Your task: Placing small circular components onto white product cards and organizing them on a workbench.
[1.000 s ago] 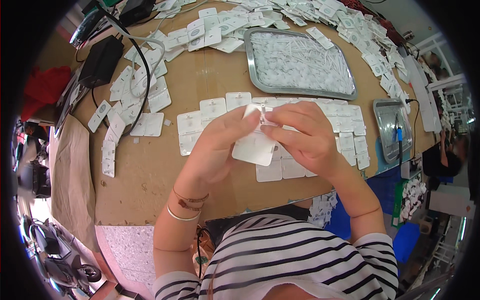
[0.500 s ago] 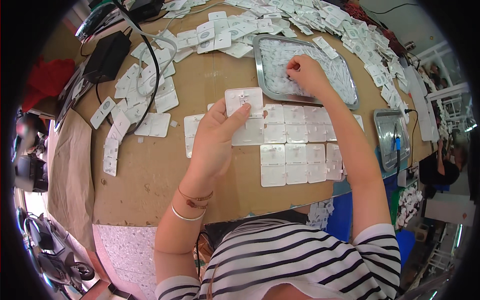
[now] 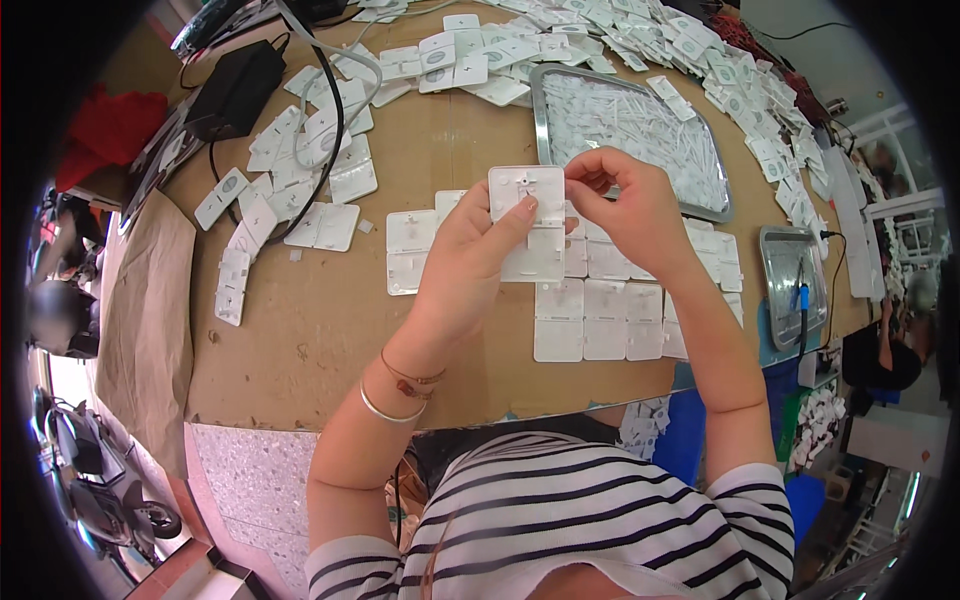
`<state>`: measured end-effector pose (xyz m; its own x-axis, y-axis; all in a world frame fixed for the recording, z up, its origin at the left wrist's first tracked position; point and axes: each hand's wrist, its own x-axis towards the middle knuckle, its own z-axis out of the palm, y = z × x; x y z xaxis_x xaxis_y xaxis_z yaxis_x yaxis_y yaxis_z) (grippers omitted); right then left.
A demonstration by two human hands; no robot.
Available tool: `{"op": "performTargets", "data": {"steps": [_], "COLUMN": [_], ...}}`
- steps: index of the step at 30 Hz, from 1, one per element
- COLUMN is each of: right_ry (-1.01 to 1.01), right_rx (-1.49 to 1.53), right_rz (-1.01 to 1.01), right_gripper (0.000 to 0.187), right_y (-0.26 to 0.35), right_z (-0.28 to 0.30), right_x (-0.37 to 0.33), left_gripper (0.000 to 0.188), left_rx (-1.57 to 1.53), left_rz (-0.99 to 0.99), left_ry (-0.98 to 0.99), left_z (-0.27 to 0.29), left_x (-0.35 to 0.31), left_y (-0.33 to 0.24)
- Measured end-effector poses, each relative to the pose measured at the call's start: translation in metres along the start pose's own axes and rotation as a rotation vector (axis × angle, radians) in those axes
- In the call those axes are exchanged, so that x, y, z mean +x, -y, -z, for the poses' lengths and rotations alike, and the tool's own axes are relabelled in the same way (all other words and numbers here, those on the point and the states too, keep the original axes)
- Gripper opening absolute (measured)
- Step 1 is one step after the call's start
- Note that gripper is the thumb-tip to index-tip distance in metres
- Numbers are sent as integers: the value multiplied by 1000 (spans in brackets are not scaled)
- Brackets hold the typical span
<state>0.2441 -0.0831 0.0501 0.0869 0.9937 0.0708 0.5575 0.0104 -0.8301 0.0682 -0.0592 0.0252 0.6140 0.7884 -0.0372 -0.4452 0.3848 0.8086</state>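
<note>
My left hand (image 3: 462, 262) grips a thin white plastic panel (image 3: 545, 187), thumb across its inner face, fingers behind it. A lower white section extends below the thumb; whether it is part of the same piece I cannot tell. Close against the panel's right edge, my right hand (image 3: 632, 208) has thumb and forefinger pinched together. Whatever lies between them is too small or hidden to make out. Behind the hands stands a metal tray (image 3: 541, 118) full of small slender translucent-white pieces (image 3: 640, 135). Similar white panels (image 3: 605, 310) lie in rows on the table beneath my right forearm.
Loose white panels (image 3: 505, 50) are heaped along the table's far side and far right. A black power adapter (image 3: 236, 90) with cables sits at the far left. To the right, a smaller metal tray (image 3: 775, 240) holds a blue-handled tool (image 3: 803, 298). Brown paper (image 3: 150, 330) hangs over the left edge.
My right hand has moved from the tray of small pieces, leftward and nearer, to the panel's right edge. My left hand still holds the panel. The whole view has shifted slightly.
</note>
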Motion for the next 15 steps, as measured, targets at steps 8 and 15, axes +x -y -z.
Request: {"op": "performTargets", "data": {"steps": [8,15], "right_ry": [-126,-188], "right_rx": [-8,367], "right_rz": [146,225], "right_gripper": [14,9], "right_y": [2,9], "right_z": [0,-3], "right_x": [-15,-33], "left_gripper": [29,34], "left_rx": [-32,198], "left_rz": [20,-55], "left_ry": [70,33], "left_z": [-3,-3], "left_x": [-2,-7], "left_y": [2,2]}}
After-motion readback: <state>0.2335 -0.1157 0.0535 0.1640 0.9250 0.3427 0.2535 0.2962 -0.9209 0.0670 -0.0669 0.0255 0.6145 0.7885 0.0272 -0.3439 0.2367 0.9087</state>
